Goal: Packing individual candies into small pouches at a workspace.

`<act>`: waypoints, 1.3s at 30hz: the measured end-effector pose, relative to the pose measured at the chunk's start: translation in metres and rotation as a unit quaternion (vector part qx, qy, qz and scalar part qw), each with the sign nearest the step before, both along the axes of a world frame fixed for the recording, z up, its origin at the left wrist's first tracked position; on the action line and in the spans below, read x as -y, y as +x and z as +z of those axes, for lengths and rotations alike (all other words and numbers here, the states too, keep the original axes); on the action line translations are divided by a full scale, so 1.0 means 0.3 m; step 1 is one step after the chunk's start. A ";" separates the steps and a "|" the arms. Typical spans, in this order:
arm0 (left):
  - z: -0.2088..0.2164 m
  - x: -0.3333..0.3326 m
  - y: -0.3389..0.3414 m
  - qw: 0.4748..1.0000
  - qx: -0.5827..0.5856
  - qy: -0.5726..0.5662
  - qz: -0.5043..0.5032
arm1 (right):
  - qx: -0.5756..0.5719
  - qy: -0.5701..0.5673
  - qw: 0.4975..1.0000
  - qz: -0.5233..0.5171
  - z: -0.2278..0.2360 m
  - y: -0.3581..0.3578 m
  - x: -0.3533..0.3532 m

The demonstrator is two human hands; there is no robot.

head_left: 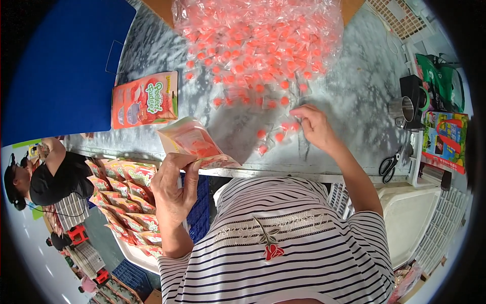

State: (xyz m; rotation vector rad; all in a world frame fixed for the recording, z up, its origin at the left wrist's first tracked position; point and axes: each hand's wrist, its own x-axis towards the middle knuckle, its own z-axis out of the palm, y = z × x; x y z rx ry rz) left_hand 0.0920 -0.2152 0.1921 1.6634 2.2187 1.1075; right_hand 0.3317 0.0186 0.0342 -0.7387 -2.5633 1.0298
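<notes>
My left hand [174, 185] pinches the edge of a pink-red printed pouch [195, 144] between thumb and fingers, just over the table's near edge. The pouch is tilted and its end toward my right looks spread. My right hand [315, 126] is above the table, fingers stretched out to the left with nothing visibly gripped. Beside its fingertips lie several small clear-wrapped red candies [279, 137], apart from the main heap. That large heap of wrapped red candies [263, 50] spills toward me from a clear plastic bag in a cardboard box [353, 9].
A stack of flat pink-red pouches [147, 101] lies left of the heap, beside a big blue panel [61, 66]. Filled-looking pouches [129, 202] crowd a white tray below left. Scissors [389, 167] and a metal cup [401, 109] are at right. Other people [55, 177] are at far left.
</notes>
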 end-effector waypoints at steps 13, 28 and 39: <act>-0.004 0.016 0.001 1.000 0.008 0.000 0.010 | 0.017 0.086 0.996 0.025 0.064 -0.016 0.066; -0.012 0.012 -0.003 1.000 0.004 0.019 0.004 | 0.044 -0.004 0.999 0.019 0.045 0.008 0.186; -0.011 0.014 0.002 1.000 0.009 0.024 -0.012 | 0.022 0.130 0.991 -0.002 -0.034 -0.196 0.300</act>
